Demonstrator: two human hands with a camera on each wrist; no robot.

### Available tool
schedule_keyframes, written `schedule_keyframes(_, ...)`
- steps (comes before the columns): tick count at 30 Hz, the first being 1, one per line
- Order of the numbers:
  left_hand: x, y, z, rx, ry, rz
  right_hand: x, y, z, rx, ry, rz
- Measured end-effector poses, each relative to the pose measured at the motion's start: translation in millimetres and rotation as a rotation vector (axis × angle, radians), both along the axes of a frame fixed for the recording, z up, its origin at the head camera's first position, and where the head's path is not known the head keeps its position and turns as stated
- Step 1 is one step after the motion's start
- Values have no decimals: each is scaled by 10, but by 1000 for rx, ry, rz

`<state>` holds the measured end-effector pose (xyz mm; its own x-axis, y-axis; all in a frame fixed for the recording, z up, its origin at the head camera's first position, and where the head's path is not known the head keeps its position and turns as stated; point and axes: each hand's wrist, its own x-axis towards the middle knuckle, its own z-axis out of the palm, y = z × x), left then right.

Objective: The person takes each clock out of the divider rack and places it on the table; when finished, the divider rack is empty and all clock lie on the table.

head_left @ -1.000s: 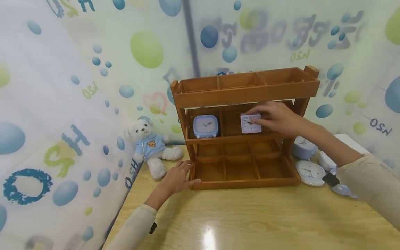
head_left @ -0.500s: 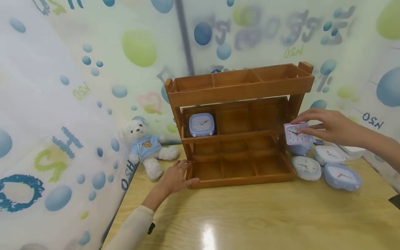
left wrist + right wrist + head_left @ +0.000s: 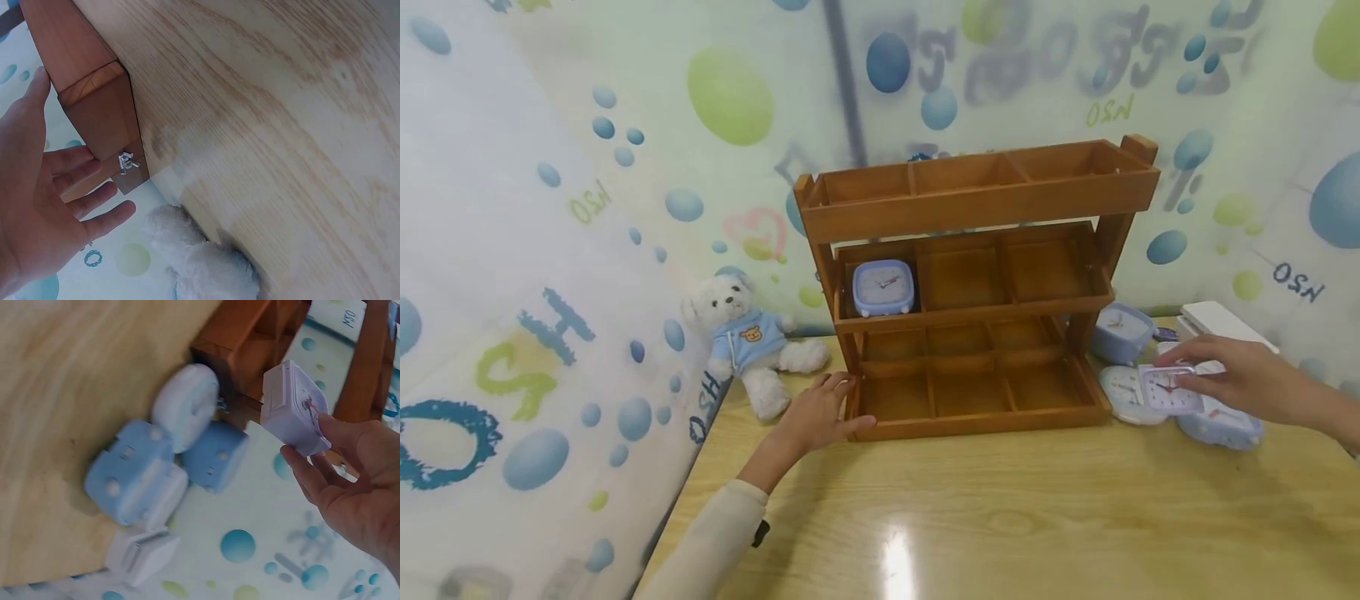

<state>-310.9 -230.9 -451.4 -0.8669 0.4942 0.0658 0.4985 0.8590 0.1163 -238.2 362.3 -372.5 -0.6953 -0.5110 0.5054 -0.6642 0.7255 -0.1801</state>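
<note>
My right hand (image 3: 1255, 377) pinches a small square lilac alarm clock (image 3: 1161, 393) between thumb and fingers, right of the wooden rack (image 3: 977, 425). In the right wrist view this clock (image 3: 294, 406) is held above the table, apart from the other clocks. My left hand (image 3: 812, 415) touches the rack's lower front left corner with fingers spread. In the left wrist view that hand (image 3: 44, 194) lies along the rack's side (image 3: 103, 115). A blue alarm clock (image 3: 883, 287) stands in the left compartment of the middle tier.
Several clocks lie right of the rack, among them a round pale one (image 3: 1122, 392), a blue one (image 3: 1217, 427) and another blue one (image 3: 1122, 333). A white box (image 3: 1228, 323) sits behind them. A white teddy bear (image 3: 752, 337) in a blue hoodie sits left of the rack.
My right hand has taken the lilac clock out of the middle tier and carried it right and down, over the clocks beside the rack. My left hand stays at the rack's corner.
</note>
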Motion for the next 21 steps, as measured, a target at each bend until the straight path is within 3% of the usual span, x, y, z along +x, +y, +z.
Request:
schedule_keyframes(6,6,-8,-26,8,-8,11,48,5,-304,-9,-34,-23)
schedule_keyframes(13,25,-28,8,13,-24,33,79,-23,-634,-122,-100,92)
schedule_keyframes(21,-9,-13,-22,6,-22,24,145,-18,-880,-104,-182,46)
